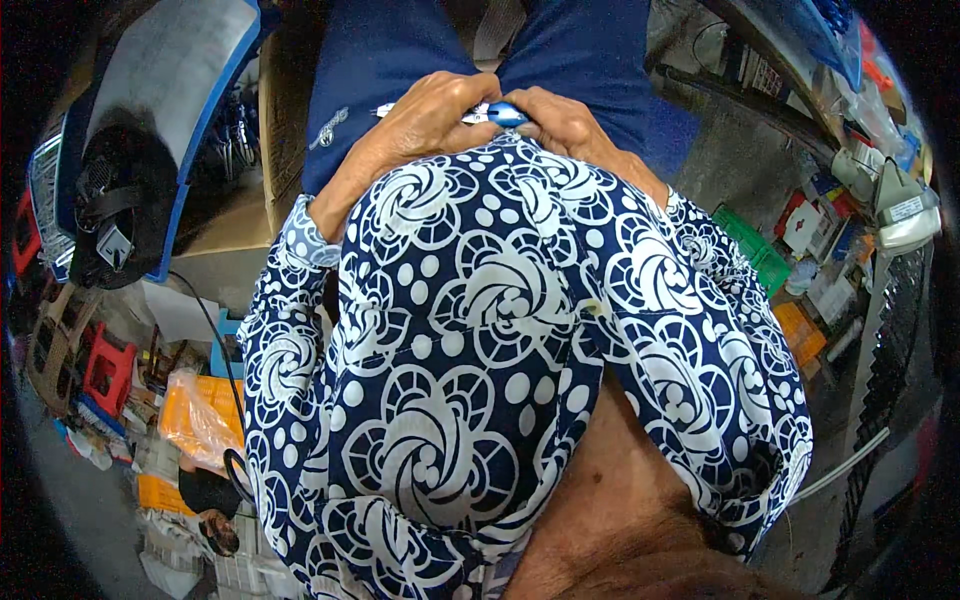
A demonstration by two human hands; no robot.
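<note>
Over my lap, both hands meet at a slim white-and-blue pen-like thing [507, 114]; its exact kind I cannot make out. My left hand [437, 112] lies across its white length with fingers curled round it, and a pale narrow end sticks out on the left. The fingers of my right hand [565, 122] are bent and closed at its rounded blue end. Dark blue trousers [385, 50] are beneath, and my patterned sleeves reach almost to the wrists. Most fingertips are hidden.
At left stand a grey blue-edged panel [170, 70], a black object [125, 205] and a wooden box side [266, 130]. Lower left are orange crates [200, 400], a red stool [108, 368] and a dark-haired person [217, 530]. A green crate [755, 248] is at right.
</note>
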